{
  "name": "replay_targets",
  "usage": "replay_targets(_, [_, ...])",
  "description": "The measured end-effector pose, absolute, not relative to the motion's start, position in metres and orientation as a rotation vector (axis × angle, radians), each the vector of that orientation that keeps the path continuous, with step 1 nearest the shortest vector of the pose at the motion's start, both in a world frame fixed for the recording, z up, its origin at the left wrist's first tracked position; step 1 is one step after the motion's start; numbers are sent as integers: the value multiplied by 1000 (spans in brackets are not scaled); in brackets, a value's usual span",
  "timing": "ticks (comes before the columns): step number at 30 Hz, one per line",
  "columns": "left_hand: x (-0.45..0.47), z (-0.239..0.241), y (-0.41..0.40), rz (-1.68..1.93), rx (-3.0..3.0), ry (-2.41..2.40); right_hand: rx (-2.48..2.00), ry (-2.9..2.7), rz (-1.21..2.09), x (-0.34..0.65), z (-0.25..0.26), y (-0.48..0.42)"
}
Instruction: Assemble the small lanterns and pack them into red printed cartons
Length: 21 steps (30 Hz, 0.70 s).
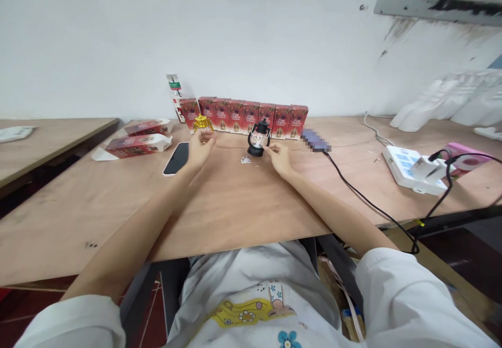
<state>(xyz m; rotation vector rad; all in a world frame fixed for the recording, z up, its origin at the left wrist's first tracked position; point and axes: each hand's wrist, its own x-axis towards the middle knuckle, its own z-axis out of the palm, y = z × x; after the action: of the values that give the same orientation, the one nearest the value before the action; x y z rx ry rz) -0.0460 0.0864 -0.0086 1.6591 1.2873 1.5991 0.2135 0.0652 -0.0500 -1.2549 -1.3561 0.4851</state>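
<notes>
A small black lantern (255,150) with a clear middle stands upright on the wooden table. My right hand (279,158) is at its right side, fingers pinched together against its lower edge. Further left, a small gold lantern (203,122) shows its gold top above the fingers of my left hand (200,150). Those fingers are curled round its lower part, which they mostly hide. Several small white pieces (246,160) lie on the table just in front of the black lantern.
Red printed boxes (236,116) stand in a row against the wall. Two opened red boxes (137,146) lie at left, near a phone (177,158). At right are a purple device (316,141) on a black cable and a white power strip (411,169) with plugs.
</notes>
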Motion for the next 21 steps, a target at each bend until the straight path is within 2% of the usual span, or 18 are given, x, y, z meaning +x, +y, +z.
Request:
replay_targets(4, [-97,0,89,1481,2130,1924,-1331,-1258,391,230,-49,74])
replay_targets(8, [-137,-9,90,1323,1906,2390,-1505,-1186,312,253,-48,80])
replay_targets(11, [-156,-18,94,1286,1946,2355,-1588,-1151,307,265,-50,84])
replay_targets(17, [-169,-21,94,1476,1928,2205,-1662,-1157,327,267,-56,88])
replay_targets(21, [-169,-16,87,1318,1963,2366,-1605,-1094,207,260,-56,84])
